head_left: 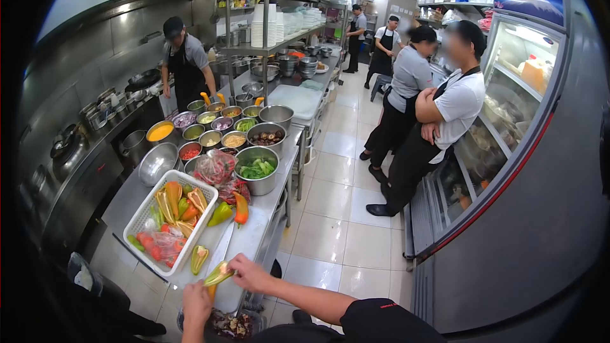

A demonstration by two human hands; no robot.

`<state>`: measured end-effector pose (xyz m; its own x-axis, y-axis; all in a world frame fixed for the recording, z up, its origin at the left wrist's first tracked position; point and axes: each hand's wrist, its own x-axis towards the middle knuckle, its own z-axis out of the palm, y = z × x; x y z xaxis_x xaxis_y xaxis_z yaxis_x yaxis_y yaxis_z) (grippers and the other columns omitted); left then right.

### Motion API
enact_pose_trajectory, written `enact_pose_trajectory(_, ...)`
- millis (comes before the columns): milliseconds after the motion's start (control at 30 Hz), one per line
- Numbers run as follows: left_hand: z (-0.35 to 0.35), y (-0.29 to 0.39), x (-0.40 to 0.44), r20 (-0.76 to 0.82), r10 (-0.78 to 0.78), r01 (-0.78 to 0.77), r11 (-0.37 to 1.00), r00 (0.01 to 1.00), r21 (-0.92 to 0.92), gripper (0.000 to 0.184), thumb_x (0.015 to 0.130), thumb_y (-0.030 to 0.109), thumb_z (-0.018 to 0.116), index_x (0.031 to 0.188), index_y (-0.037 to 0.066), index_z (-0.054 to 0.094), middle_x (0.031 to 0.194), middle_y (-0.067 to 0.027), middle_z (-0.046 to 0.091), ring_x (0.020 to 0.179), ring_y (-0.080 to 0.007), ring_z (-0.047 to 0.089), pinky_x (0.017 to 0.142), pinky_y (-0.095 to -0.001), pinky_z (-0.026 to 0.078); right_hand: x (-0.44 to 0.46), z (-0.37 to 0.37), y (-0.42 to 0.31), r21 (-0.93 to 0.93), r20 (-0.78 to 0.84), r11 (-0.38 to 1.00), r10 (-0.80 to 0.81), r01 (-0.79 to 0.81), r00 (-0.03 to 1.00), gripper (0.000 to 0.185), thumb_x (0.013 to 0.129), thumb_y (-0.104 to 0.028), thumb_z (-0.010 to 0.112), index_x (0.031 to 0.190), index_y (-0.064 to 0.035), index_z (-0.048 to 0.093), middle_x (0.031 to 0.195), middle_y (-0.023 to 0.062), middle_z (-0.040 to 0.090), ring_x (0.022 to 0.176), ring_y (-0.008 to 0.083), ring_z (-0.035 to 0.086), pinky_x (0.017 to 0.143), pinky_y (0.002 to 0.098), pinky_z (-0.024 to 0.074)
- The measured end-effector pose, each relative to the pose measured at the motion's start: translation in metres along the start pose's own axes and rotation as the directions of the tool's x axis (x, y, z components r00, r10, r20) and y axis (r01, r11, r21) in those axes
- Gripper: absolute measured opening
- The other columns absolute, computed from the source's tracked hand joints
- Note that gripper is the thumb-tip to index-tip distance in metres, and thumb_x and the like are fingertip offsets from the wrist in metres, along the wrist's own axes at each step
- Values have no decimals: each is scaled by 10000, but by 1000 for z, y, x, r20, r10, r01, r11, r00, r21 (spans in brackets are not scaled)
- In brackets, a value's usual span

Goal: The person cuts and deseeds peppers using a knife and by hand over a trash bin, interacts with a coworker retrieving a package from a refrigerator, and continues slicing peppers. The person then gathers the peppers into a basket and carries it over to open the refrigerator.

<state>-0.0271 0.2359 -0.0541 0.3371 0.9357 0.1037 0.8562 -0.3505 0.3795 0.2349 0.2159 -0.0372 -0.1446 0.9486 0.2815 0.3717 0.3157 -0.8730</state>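
Low in the view, a green-yellow pepper half (219, 273) is held cut side up between my two hands. My right hand (249, 273) pinches its upper end. Curled at the lower end is my left hand (197, 305), its fingers partly hidden; an orange strip shows beside them. Another pepper half (199, 258) lies on the table just beyond. A knife (223, 241) rests along the edge of the white cutting board (253, 232). Past the board are a whole green pepper (221, 214) and an orange one (241, 208).
A white basket (203, 222) of cut peppers and bagged tomatoes stands left. Behind it are a bowl of leafy greens (257, 164) and several metal bowls. A container of dark scraps (232, 322) sits below. Co-workers stand by the fridge (508, 108), at the stove and farther back.
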Motion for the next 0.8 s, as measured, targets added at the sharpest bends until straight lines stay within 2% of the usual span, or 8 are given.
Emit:
enact_pose_trajectory(67,-5,-15,-5,116,-125,170,784,985,-598,482,997,393,518,1339,55,557,1021,-202,637,846,-358,642,740,-498,531,3,17,-31,96,-5,988,-120,120,993,266,831,6,621,1090,-48,593,1067,126,502,956,305,591,829,343,518)
enact_pose_trajectory(100,-44,-2,-15,396,-137,419,320,908,-850,483,1017,413,481,1325,51,564,998,-202,652,776,-349,648,682,-485,540,4,29,-48,117,-28,965,-232,234,972,283,827,9,628,1103,-46,593,1064,122,503,968,298,590,833,342,517)
enact_pose_trajectory(167,-75,19,-32,667,15,637,-310,745,-705,795,970,684,246,1352,43,521,896,-192,698,579,-324,677,518,-440,595,4,58,-70,84,49,903,-425,420,904,281,829,4,630,1104,-44,596,1053,124,513,990,286,588,833,340,514)
enact_pose_trajectory(300,-28,-67,-65,490,96,497,-266,866,-826,713,960,644,364,1380,73,442,886,-192,692,527,-292,659,445,-417,581,2,115,-76,100,105,732,-681,674,724,250,825,13,623,1068,-45,610,1042,137,537,956,289,600,799,354,516)
enact_pose_trajectory(433,-64,-28,-95,599,38,580,-305,800,-755,544,974,560,468,1101,59,640,744,-66,668,582,-211,618,467,-325,467,-10,120,-100,234,479,967,-207,103,853,379,771,-13,683,1125,-15,548,1149,180,526,1064,362,602,874,430,515)
enact_pose_trajectory(533,-56,-37,-128,576,50,550,-374,816,-747,518,916,538,551,1189,100,591,706,-12,597,479,-131,505,387,-257,365,-17,130,-116,81,418,926,-368,369,831,386,756,-55,701,1106,-29,542,1130,184,571,1044,382,623,849,465,515)
enact_pose_trajectory(667,-23,-50,-141,430,-134,388,-256,893,-885,390,1029,325,477,1380,163,428,1163,-83,628,909,-200,654,631,-301,535,-3,151,-106,-40,688,980,-116,197,716,412,755,-105,705,1119,-25,529,1062,177,617,982,397,626,808,456,513)
enact_pose_trajectory(800,-12,-76,-163,446,-180,478,235,877,-846,445,1045,454,351,1240,75,479,887,-167,674,541,-241,636,414,-351,513,-18,177,-74,17,519,942,-295,335,803,506,764,-98,748,1186,-2,485,927,146,640,890,278,674,746,413,528)
